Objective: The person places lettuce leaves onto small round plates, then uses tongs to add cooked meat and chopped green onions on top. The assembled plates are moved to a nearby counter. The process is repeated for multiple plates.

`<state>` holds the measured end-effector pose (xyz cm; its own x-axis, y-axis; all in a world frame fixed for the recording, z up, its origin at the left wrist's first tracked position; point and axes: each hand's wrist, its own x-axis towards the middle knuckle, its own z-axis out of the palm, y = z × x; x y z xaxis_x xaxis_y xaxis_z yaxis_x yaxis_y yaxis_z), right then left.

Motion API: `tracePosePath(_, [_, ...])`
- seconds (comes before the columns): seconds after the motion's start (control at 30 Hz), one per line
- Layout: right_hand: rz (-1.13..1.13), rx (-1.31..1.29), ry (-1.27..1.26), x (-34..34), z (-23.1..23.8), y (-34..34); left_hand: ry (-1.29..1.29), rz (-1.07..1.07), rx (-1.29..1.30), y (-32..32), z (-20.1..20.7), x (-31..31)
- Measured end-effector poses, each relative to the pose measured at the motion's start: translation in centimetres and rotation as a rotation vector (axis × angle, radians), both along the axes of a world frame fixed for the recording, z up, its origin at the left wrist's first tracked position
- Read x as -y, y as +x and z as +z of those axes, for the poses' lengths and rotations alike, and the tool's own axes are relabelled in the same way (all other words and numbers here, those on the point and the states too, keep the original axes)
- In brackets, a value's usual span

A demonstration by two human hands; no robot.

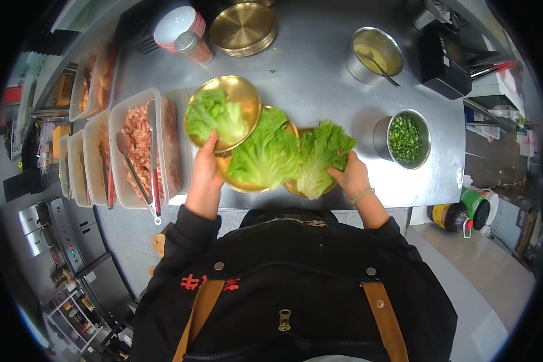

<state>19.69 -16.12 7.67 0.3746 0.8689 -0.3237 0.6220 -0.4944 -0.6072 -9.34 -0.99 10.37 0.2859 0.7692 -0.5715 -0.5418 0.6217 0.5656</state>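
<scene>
My left hand (205, 176) grips the near rim of a round gold plate (242, 99), its thumb on top. A small lettuce leaf (214, 114) lies on that plate. The plate is tilted and overlaps a second gold plate (224, 166), which carries a large green lettuce leaf (262, 154). My right hand (353, 177), a bracelet at its wrist, is closed on another lettuce leaf (320, 157). This leaf covers most of a third gold plate (292, 186); the far fingers are hidden behind it.
At left stand plastic tubs of raw meat (142, 145) with tongs (155, 181). Stacked gold plates (243, 27), white bowls (176, 27) and a shaker (194, 49) stand at the back. On the right are a pot with a spoon (374, 57) and a container of chopped scallions (406, 139).
</scene>
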Motion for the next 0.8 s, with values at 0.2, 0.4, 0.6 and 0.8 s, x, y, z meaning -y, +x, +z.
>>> tracePosePath(0.2, [-0.035, -0.086, 0.01, 4.1, -0.6, 1.1, 0.017, -0.032, -0.173, 8.8, -5.2, -3.8])
tracePosePath(0.4, [-0.056, -0.094, 0.044, 6.5, -1.8, 0.5, 0.112, -0.052, -0.126, 11.7, -6.9, -5.9])
tracePosePath(0.6, [-0.112, -0.138, 0.089, 6.7, -1.5, -0.1, 0.572, -0.167, -0.802, 8.6, -2.8, 1.7])
tracePosePath(0.8, [-0.203, -0.241, 0.104, 5.4, 0.1, 3.1, 1.706, -1.134, -0.956, 14.3, -3.6, 11.2])
